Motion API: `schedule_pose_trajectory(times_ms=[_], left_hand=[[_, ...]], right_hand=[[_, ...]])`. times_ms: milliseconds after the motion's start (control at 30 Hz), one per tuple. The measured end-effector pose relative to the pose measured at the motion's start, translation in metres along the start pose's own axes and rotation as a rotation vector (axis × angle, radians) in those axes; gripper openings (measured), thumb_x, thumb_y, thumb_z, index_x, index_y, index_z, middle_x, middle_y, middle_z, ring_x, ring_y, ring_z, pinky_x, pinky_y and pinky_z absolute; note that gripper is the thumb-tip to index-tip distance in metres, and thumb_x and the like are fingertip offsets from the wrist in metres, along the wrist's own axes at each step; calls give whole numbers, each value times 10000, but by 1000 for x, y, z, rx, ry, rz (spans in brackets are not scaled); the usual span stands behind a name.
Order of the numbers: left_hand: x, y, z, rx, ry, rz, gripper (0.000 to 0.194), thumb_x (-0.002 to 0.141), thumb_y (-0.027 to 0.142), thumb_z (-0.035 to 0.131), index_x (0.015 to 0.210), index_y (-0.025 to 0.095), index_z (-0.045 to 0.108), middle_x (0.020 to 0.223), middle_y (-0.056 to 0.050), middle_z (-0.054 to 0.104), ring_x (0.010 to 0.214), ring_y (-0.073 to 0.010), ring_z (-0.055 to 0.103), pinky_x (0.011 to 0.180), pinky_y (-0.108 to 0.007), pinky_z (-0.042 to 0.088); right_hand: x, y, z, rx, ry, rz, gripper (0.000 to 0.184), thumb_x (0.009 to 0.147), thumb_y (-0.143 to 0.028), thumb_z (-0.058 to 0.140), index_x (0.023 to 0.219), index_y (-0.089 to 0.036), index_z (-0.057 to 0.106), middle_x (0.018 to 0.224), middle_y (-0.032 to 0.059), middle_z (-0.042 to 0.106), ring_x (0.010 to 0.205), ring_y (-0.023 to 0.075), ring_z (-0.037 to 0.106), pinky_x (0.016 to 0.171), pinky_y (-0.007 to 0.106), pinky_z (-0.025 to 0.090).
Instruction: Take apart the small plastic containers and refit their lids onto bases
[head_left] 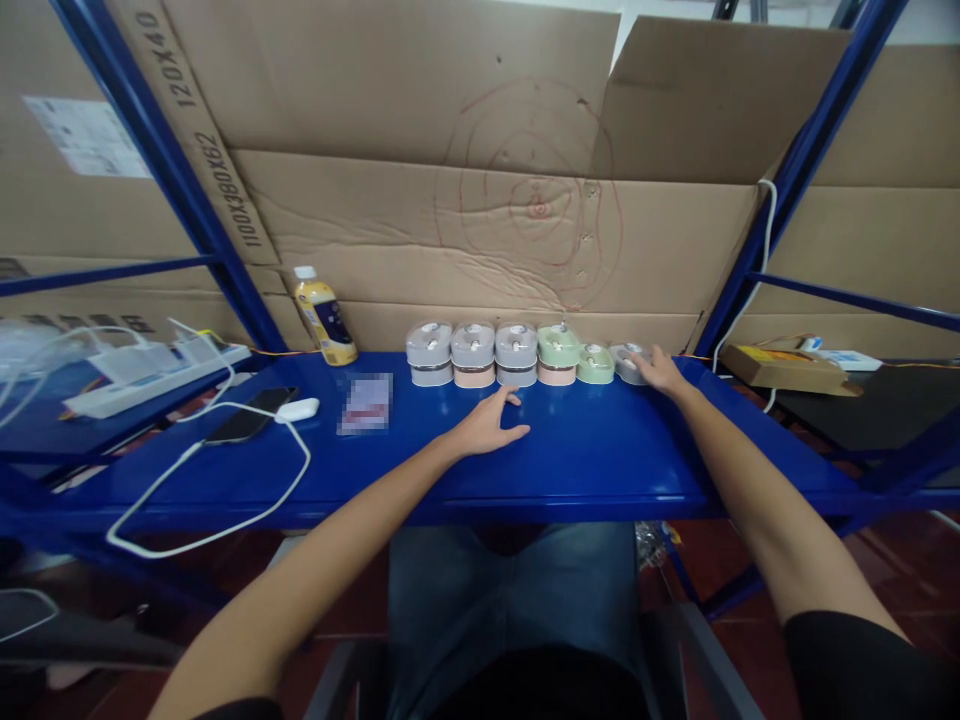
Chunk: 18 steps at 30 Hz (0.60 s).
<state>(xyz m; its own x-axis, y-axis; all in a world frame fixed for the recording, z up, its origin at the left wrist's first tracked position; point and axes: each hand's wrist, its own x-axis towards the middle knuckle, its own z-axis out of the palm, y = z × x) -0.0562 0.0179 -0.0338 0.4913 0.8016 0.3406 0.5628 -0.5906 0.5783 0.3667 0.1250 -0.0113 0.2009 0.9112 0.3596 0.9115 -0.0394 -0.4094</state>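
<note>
A row of small rounded containers with clear lids stands along the back of the blue shelf (600,460). On the left they are stacked in twos: grey stacks, such as the leftmost one (429,350), and a green container (559,347) on a pink one. Beside the stacks stand a single green container (595,365) and, at the right end, a single grey container (628,366). My right hand (660,372) grips this grey container at its right side, its fingers partly hidden. My left hand (486,424) is in front of the stacks, fingers apart, holding nothing.
A yellow bottle (327,318) stands at the back left, near a blurred-out packet (365,403). Further left lie a phone (251,415), a white cable and a power strip (157,380). Cardboard (375,230) backs the shelf; an opened carton (787,370) lies beyond the right post.
</note>
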Motion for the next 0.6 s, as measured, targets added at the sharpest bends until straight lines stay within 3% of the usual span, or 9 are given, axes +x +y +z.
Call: schedule_pose_trajectory(times_ms=[100, 200, 267, 433, 600], left_hand=[[0, -1, 0, -3, 4, 4, 767, 845, 510, 724, 1477, 203, 418, 1368, -149, 650, 1323, -354, 607, 1149, -559, 457], [1, -1, 0, -3, 5, 6, 767, 843, 507, 733, 1479, 206, 427, 1373, -152, 652, 1323, -359, 606, 1148, -571, 456], [0, -1, 0, -2, 7, 6, 767, 839, 507, 737, 1475, 204, 433, 1371, -154, 654, 1327, -361, 606, 1151, -572, 455], [-1, 2, -2, -3, 5, 9, 752, 843, 504, 724, 1464, 187, 441, 1368, -168, 652, 1340, -359, 602, 1161, -562, 452], [0, 3, -1, -10, 2, 2, 765, 832, 502, 735, 1467, 191, 444, 1375, -166, 650, 1330, -358, 608, 1154, -552, 462]], right_hand=[[-13, -18, -4, -95, 54, -35, 772, 986, -557, 429, 1538, -19, 389, 1535, 330, 446, 1440, 442, 461, 1158, 541, 407], [-26, -44, -7, -250, 106, -335, 757, 917, -461, 546, 1546, -64, 403, 1655, 292, 309, 1523, 462, 333, 1204, 582, 340], [-34, -63, -4, -344, 23, -502, 804, 863, -434, 618, 1563, -102, 401, 1691, 248, 281, 1557, 444, 283, 1238, 572, 300], [-52, -92, 4, -439, -150, -530, 842, 855, -402, 638, 1582, -82, 361, 1656, 248, 366, 1526, 419, 364, 1234, 539, 331], [-94, -82, -23, -371, -150, -592, 747, 864, -482, 657, 1472, -90, 473, 1562, 250, 474, 1452, 424, 454, 1168, 514, 424]])
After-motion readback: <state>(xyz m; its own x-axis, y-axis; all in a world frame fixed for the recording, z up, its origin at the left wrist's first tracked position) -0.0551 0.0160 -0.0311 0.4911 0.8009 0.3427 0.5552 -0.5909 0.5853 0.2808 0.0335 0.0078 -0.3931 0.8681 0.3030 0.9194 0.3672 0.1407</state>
